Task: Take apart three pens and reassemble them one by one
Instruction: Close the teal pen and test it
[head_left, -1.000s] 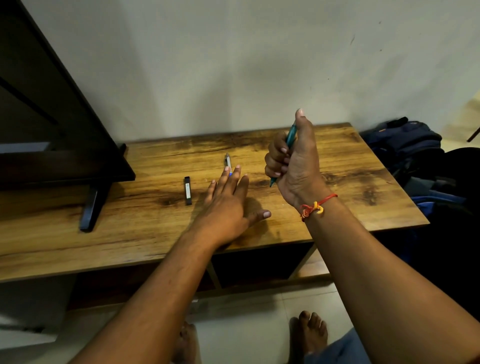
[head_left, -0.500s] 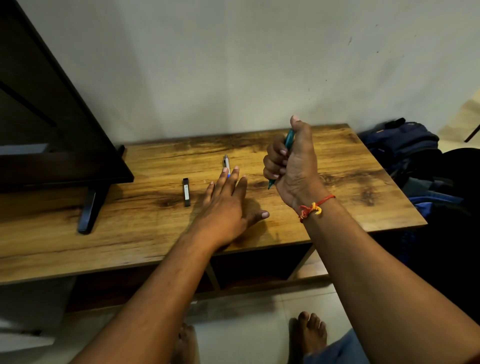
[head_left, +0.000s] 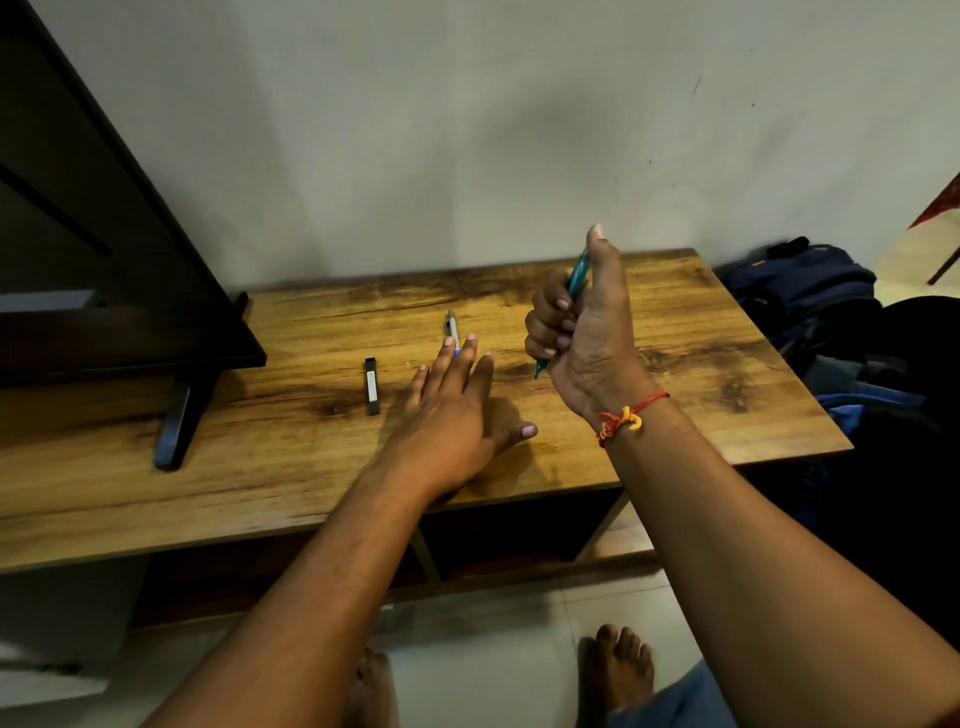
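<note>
Teal pen (head_left: 577, 278) near-upright, tip down

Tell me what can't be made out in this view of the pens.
Head view only.
Teal pen: its middle is hidden by the right hand and its curled fingers.
White pen: near end covered by fingertips of the left hand.
Small black object with a pale label: too small to identify.

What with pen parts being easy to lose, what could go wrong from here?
The right hand grips the teal pen in the air; loosened parts could fall and bounce off the table.
The left hand reaches the white pen with straight fingers; it might roll away.
The small black piece beside that hand could get knocked.
</note>
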